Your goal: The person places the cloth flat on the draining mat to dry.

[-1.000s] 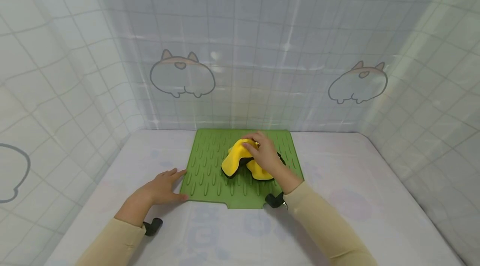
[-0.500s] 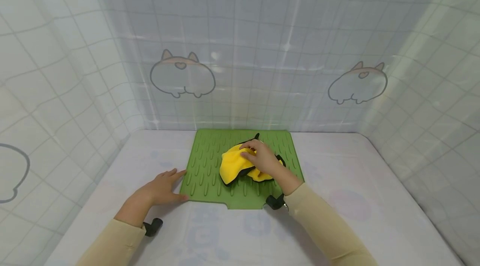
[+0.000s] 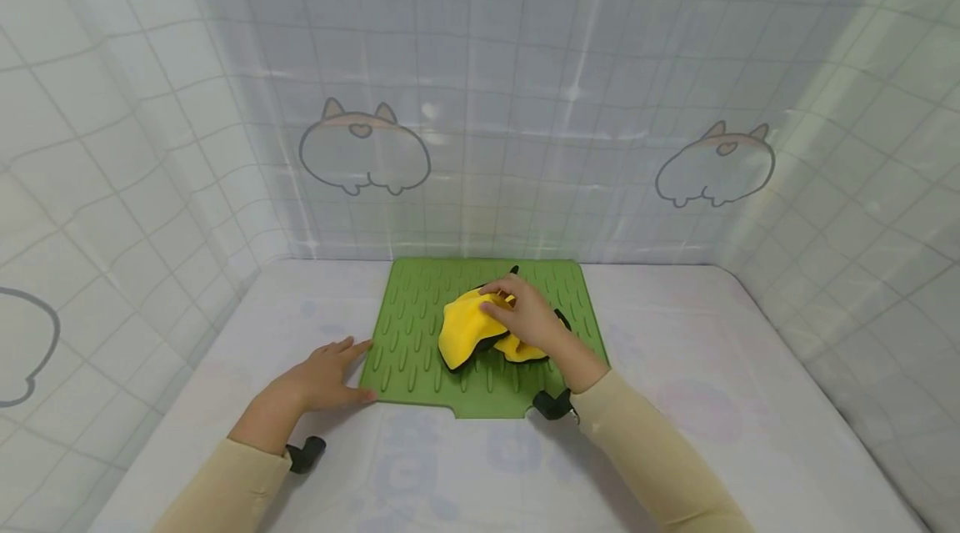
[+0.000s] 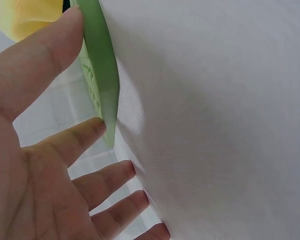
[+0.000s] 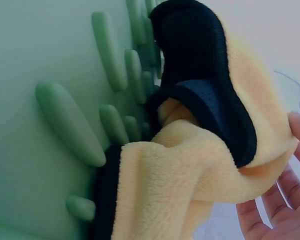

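A yellow cloth with black edging (image 3: 467,329) lies bunched on a green ribbed mat (image 3: 420,287). My right hand (image 3: 531,318) pinches a fold of it between thumb and fingers from above. Seen from the right wrist, the plush cloth (image 5: 160,182) shows a dark underside and drapes over the mat's raised ridges, with the fingers (image 5: 280,207) behind the fold. My left hand (image 3: 318,379) is spread at the mat's left edge. In the left wrist view, the thumb and index finger touch the mat's side (image 4: 104,65), and the other fingers reach down to the tabletop.
A pale, faintly patterned tabletop (image 3: 405,475) surrounds the mat. White grid-patterned curtains (image 3: 480,116) with cartoon animal drawings close in the back and both sides. Each wrist carries a small black camera mount (image 3: 306,455).
The right hand has come slightly down, and the cloth's left flap has spread lower toward the near left. A black corner now shows behind the hand. The left hand has stayed still.
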`<state>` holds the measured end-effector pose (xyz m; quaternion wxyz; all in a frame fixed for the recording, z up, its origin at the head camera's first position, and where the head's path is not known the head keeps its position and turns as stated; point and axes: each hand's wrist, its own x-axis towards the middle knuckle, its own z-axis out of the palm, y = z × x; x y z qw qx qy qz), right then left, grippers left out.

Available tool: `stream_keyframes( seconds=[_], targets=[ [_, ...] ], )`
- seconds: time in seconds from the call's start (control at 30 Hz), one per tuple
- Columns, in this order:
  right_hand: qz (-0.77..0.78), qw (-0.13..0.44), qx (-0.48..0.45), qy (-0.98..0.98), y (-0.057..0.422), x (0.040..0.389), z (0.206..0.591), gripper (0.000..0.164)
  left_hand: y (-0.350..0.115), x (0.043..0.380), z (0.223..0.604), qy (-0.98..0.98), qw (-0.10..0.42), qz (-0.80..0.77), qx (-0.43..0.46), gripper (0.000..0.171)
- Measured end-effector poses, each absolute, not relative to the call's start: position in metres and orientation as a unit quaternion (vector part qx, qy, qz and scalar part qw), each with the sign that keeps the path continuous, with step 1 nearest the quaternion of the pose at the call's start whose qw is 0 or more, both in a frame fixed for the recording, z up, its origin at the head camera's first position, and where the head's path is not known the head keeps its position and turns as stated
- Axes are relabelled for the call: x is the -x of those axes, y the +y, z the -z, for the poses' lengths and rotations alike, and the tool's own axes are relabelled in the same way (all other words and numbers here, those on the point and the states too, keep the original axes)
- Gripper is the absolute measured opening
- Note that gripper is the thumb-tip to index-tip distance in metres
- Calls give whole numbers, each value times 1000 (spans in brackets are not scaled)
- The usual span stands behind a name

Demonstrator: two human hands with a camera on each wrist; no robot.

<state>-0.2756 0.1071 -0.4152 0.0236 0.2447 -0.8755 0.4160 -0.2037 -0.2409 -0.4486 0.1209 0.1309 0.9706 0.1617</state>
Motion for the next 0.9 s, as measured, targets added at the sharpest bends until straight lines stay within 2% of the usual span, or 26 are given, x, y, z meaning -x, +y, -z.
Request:
stream_keyframes(
  seconds=[0.3, 0.53, 0.9],
  targets=[
    [-441, 33, -251, -861, 116, 274, 409, 27, -240, 203, 446, 970, 120, -164, -133, 95],
    [-454, 73, -253, -851, 131, 273, 404, 22, -241, 204, 448, 971, 118, -162, -132, 95],
    [-450, 56, -213, -866, 159, 264, 394, 25, -241, 204, 447, 969, 120, -169, -134, 94]
  ],
)
